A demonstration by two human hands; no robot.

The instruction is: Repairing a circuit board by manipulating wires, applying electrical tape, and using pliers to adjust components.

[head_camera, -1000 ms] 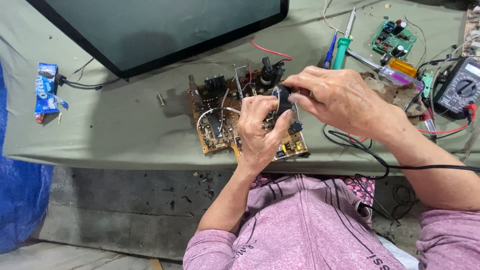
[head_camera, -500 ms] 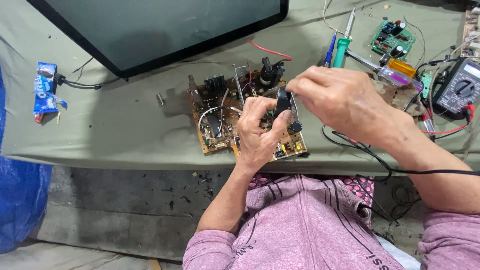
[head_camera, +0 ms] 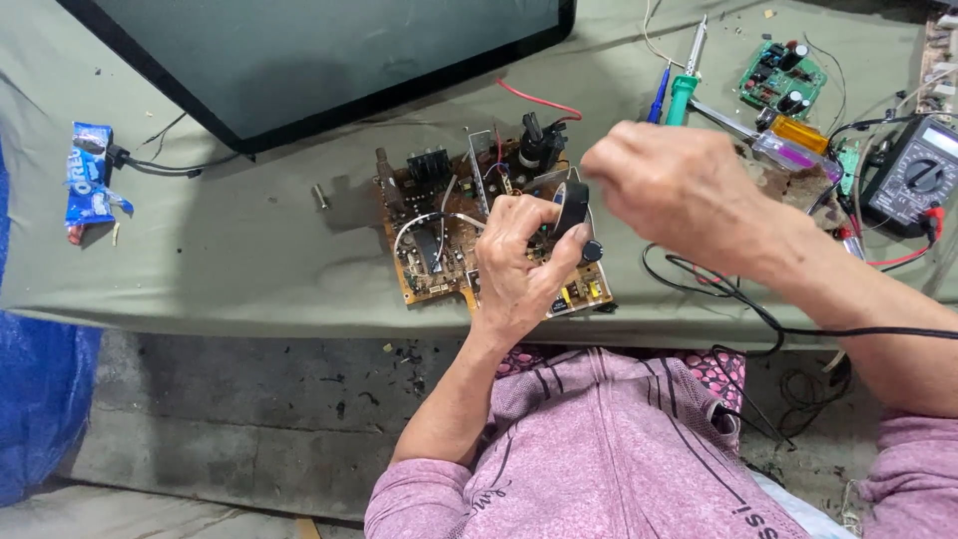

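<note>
A brown circuit board [head_camera: 429, 250] crowded with parts lies on the green-grey cloth of the bench, near its front edge. My left hand [head_camera: 514, 269] rests on the board's right half and grips a black block-shaped component [head_camera: 573, 205] that stands upright between thumb and fingers, with a round black knob just below it. My right hand [head_camera: 689, 185] hovers just right of and above that component, apart from it. Its fingers are curled shut and nothing shows in them.
A large dark screen panel [head_camera: 329, 50] lies at the back. At the right are a green-handled screwdriver [head_camera: 682, 95], a small green board [head_camera: 781, 78], a multimeter [head_camera: 918, 175] with red leads and a black cable [head_camera: 738, 299]. A blue snack wrapper [head_camera: 88, 180] lies far left.
My right hand has let go of the black component and drawn back to the right and up. My left hand keeps its grip on it.
</note>
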